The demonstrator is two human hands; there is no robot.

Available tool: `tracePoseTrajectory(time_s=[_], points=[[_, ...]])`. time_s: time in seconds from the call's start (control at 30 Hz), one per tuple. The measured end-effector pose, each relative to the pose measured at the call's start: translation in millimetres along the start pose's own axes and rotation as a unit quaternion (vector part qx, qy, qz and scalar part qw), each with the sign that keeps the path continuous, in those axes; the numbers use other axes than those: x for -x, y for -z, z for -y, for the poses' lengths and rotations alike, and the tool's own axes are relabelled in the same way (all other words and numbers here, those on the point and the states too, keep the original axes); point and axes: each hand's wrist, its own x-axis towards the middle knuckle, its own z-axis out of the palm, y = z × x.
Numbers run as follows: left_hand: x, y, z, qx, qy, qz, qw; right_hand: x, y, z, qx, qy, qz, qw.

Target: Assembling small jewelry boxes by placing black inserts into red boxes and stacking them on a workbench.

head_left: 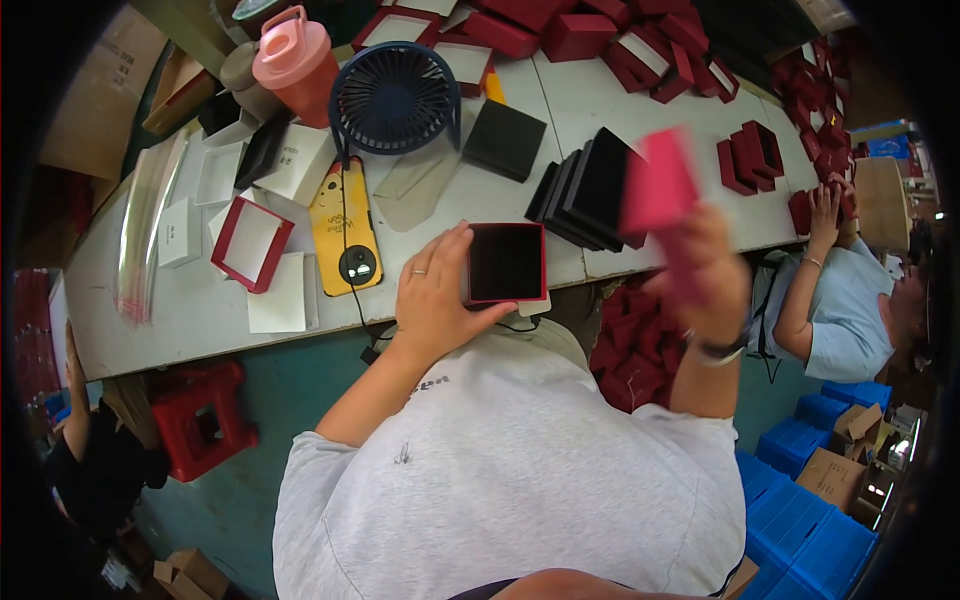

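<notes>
Left hand (435, 290): grip clamped round lower-left corner of open red box (544, 262), frame centre, at table (575, 100) edge. Right hand (718, 270): grip closed on motion-blurred red piece (660, 185), right of centre. Black slabs (592, 190) lean just left of it.

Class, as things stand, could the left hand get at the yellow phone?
Probably yes: the left hand touches the open red box, with bare tabletop between hand and yellow phone; a dark cable crosses the phone.
</notes>
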Motion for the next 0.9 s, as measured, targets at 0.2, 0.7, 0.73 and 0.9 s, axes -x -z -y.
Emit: tracePoseTrajectory(time_s=[0.2,0.7,0.73,0.9], points=[[-4,9,9,0.100,0.063,0.109,0.987,30,-78,64,-0.013,0.022,0.185,0.982],[-17,5,2,0.164,0.022,0.124,0.978,42,-99,80,0.056,-0.146,0.134,0.979],[-12,4,-1,0.153,0.027,0.107,0.982,43,-99,80,0.063,-0.154,0.124,0.978],[-4,11,-11,0.137,0.000,0.107,0.985,47,-97,78,0.000,-0.129,0.091,0.988]])
